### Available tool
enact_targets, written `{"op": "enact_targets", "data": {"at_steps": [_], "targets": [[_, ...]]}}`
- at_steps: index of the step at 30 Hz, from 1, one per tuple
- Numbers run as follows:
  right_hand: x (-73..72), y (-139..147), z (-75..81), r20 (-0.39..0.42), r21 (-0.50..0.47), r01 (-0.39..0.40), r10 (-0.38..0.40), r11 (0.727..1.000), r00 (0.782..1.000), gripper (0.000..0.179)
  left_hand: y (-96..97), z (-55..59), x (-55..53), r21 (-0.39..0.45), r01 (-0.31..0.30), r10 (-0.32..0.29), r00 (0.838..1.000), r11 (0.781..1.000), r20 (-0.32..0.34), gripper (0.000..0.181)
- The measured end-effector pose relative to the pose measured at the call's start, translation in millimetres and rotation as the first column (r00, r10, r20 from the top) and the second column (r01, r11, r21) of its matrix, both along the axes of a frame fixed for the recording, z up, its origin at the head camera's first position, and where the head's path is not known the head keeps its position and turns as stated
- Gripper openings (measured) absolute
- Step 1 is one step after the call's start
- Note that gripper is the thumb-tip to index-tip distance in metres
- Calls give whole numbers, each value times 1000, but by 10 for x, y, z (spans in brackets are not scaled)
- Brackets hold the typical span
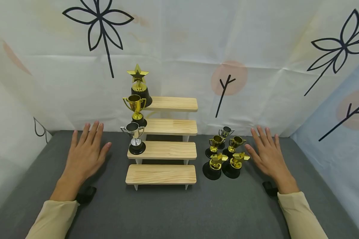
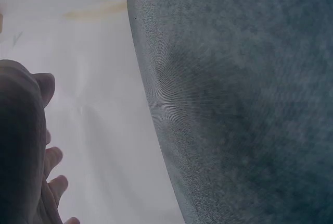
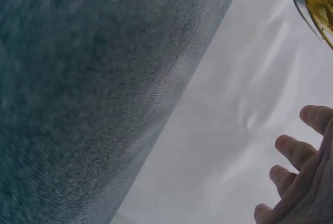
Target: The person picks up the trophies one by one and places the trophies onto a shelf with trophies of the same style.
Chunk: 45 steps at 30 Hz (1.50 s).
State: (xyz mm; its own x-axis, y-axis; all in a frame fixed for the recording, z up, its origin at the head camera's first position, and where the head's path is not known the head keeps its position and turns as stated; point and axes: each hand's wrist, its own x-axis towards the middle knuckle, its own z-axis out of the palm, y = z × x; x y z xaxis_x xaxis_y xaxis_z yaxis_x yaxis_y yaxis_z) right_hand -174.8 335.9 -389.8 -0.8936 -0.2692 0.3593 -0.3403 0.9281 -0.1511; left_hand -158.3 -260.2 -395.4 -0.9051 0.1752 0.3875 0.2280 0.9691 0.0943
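My left hand (image 1: 85,156) is over the grey table left of a stepped wooden stand, its fingers straight and spread, holding nothing. On the right, my right hand (image 1: 267,157) has the same spread pose beside a cluster of small trophies. That cluster has a silver cup (image 1: 226,132), two gold cups (image 1: 235,142) and two gold-topped trophies (image 1: 213,167) on black bases. At the left ends of the stand's upper shelves stand a gold star trophy (image 1: 139,83), a gold cup (image 1: 136,108) and a silver cup (image 1: 135,136). The right wrist view catches part of a gold trophy (image 3: 317,5).
The stand has several pale wooden shelves; the lowest shelf (image 1: 161,175) is bare. White cloth (image 1: 185,39) with plant drawings hangs behind the grey table (image 1: 155,212). A thin dark cord loop (image 1: 40,127) hangs at the left wall.
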Motion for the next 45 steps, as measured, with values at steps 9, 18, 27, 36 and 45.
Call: {"op": "enact_targets", "data": {"at_steps": [9,18,27,36,45], "targets": [[1,5,-13,-50,-41,-14,12,999,999,65,11,-23,1,32,-4,5,1000,999,-12,69],[-21,-11,-14,-122,-53,-18,12,998,993,58,16,-28,-1,33,-17,18,999,999,-36,63],[-13,-19,-8,-111,-42,12,-16,999,994,56,41,-30,13,32,-30,31,999,999,-30,53],[3,-27,-31,-83,-68,54,-59,996,995,50,44,-28,18,43,-17,17,1000,999,-10,45],[-6,-26,-37,-102,-80,67,-75,995,992,40,57,-17,22,66,-14,14,1000,998,3,37]]}}
